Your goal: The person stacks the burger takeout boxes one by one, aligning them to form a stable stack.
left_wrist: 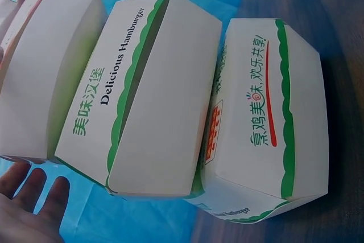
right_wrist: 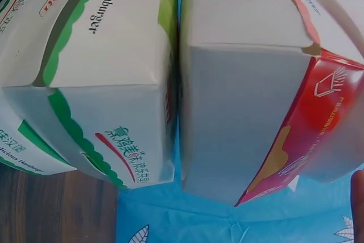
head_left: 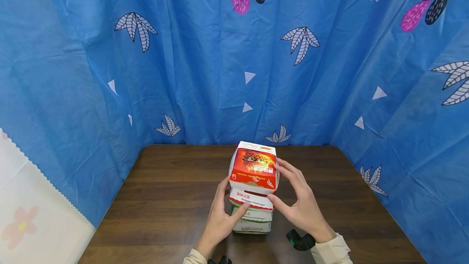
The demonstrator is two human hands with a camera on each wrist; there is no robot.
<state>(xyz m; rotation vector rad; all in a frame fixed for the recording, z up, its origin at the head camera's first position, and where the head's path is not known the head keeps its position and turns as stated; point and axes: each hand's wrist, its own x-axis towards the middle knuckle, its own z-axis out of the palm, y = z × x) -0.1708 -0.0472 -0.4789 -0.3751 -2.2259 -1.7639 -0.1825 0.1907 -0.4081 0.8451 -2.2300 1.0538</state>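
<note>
Several paper hamburger boxes stand in one stack. The top red box (head_left: 254, 164) with a burger picture leans askew on the white box with red trim (head_left: 249, 198). Below are a green-trimmed box (head_left: 261, 215) and the bottom box (head_left: 252, 227). My left hand (head_left: 220, 219) is at the stack's left side, thumb across the front, fingers up by the red box; in the left wrist view its spread fingers (left_wrist: 50, 203) lie right beside the upper boxes. On the other side my right hand (head_left: 302, 203) has fingertips against the red box and its thumb at the white box's corner.
The stack stands on a dark wooden table (head_left: 165, 199). Behind and beside it hangs a blue patterned curtain (head_left: 205, 72). A pale flowered cloth (head_left: 33, 215) is at the left. A black wrist strap (head_left: 301, 240) sits on the right wrist.
</note>
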